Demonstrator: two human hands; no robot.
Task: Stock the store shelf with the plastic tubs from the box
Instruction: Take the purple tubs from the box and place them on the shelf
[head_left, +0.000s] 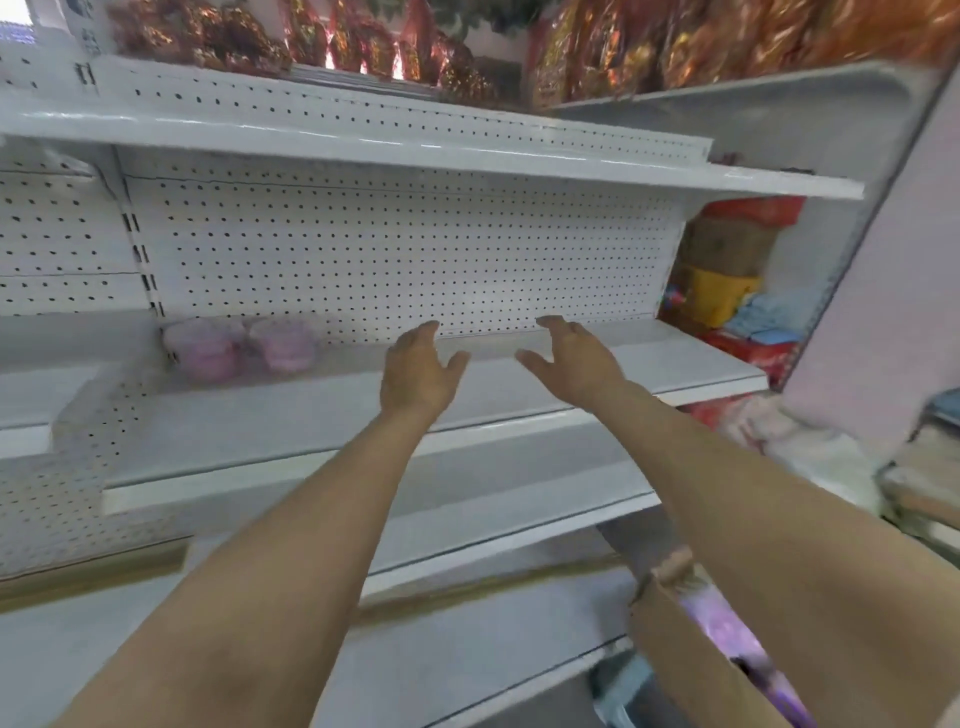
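Two clear plastic tubs with pink contents (241, 347) stand side by side at the back left of the white middle shelf (675, 364). My left hand (418, 371) and my right hand (574, 353) reach out over that shelf to the right of the tubs, fingers spread and relaxed, holding nothing. They are a hand's width apart. The brown cardboard box (680, 644) sits low at the right under my right forearm, with purple tubs (727, 631) showing inside it.
A pegboard back wall (395, 249) closes the shelf behind my hands. An upper shelf (467, 161) hangs above, with red and gold packets (363, 47) higher up. Lower shelves (467, 499) step out toward me. Mixed goods (737, 291) fill the bay on the right.
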